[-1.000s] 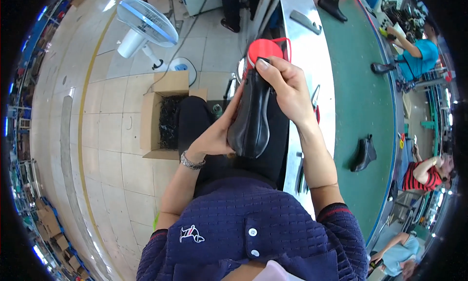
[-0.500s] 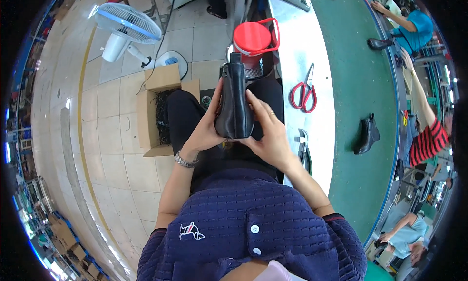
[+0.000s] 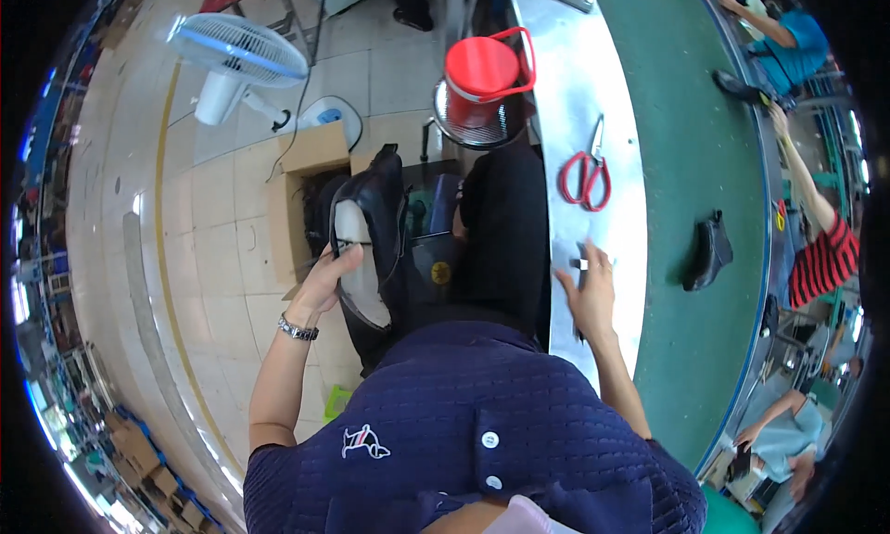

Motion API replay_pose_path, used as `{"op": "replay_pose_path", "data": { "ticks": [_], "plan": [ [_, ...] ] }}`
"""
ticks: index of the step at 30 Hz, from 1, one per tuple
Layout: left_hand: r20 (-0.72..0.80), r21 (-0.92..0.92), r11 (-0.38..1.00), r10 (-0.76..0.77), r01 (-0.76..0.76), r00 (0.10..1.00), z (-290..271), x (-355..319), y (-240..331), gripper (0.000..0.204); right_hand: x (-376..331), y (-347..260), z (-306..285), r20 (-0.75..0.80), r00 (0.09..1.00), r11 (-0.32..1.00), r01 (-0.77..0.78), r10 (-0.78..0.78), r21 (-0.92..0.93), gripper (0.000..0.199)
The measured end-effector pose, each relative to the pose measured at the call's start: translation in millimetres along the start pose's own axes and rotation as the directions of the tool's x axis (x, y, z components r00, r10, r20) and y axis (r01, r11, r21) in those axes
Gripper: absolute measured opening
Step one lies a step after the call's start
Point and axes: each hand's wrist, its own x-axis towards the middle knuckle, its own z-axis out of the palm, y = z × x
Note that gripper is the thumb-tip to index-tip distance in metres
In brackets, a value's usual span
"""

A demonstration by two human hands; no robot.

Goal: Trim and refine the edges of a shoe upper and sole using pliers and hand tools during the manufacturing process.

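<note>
My left hand [image 3: 320, 279] grips a black leather ankle boot [image 3: 381, 209] by its side, over my left thigh. The boot is tipped so that its pale underside [image 3: 367, 279] shows, with my thumb pressed on it. On the metal bench to the right, my right hand [image 3: 591, 293] curls over a pair of pliers. A bit of their metal jaw [image 3: 581, 264] shows between thumb and fingers; the hand hides most of the rest. Just beyond that hand lie red-handled scissors [image 3: 586, 177].
A red lidded jug [image 3: 480, 66] stands on a stool ahead. An open cardboard box [image 3: 283, 214] and a fan [image 3: 236, 57] are at left. Another black boot [image 3: 708, 251] rests on the green belt [image 3: 667, 349]. Across it, several people work, one in a striped sleeve [image 3: 820, 260].
My left hand has carried the boot left and turned it, exposing its underside. My right hand has let go of the boot and moved right onto the pliers on the bench.
</note>
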Motion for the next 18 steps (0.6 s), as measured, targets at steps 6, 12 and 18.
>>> {"op": "replay_pose_path", "data": {
  "ticks": [6, 12, 18],
  "plan": [
    [0.007, 0.015, 0.999, 0.051, -0.052, 0.999, 35.6, 2.5, 14.7, 0.075, -42.7, 67.1, 25.5, 0.031, 0.973, 0.962, -0.22, 0.228, -0.164, 0.067],
    [-0.035, 0.005, 0.98, 0.197, -0.197, 0.98, 71.9, 1.3, 26.2, 0.072, -15.8, 42.4, -6.4, 0.395, 0.793, 0.538, -0.607, 0.465, 0.585, 0.041],
    [-0.052, -0.093, 0.974, 0.202, -0.207, 0.978, 68.3, 7.4, 14.2, 0.069, 31.3, -89.3, -52.0, 0.679, 0.733, 0.391, -0.64, 0.051, 0.662, 0.068]
  ]
}}
